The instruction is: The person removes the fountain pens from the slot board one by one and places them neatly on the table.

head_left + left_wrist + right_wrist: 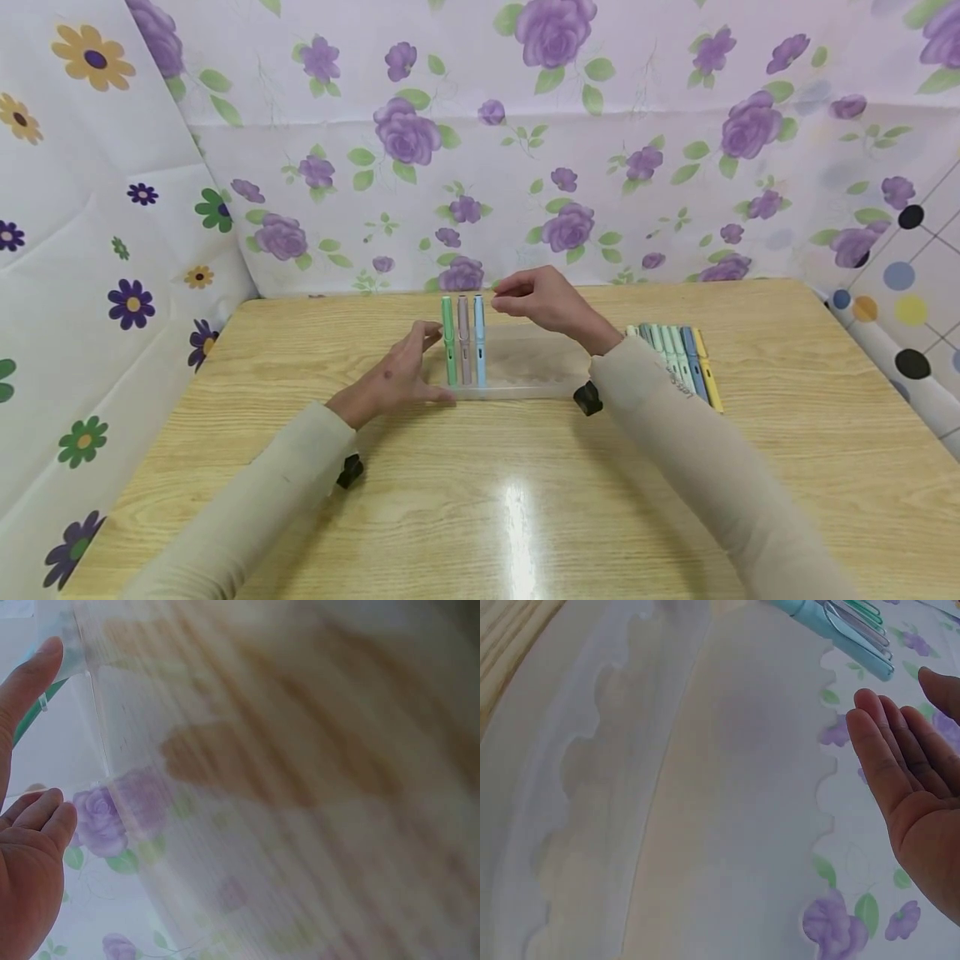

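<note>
A clear plastic pen rack (536, 392) with notched edges lies on the table. Side by side at its left end sit a green pen (450, 342), a mauve-grey pen (464, 342) and a light blue pen (480, 342). My left hand (401, 371) spans the rack's left end, thumb by the front edge and fingers towards the back; whether it presses the plastic I cannot tell. My right hand (543, 298) hovers just right of the light blue pen's top, apart from it. In the right wrist view its fingers (885, 765) are nearly straight, holding nothing.
To the right of the rack, partly behind the right sleeve, lies a row of several pens (690, 358) in pale green, blue and yellow. A flowered cloth (450, 167) hangs behind the table's back edge. The wooden tabletop (450, 500) extends in front.
</note>
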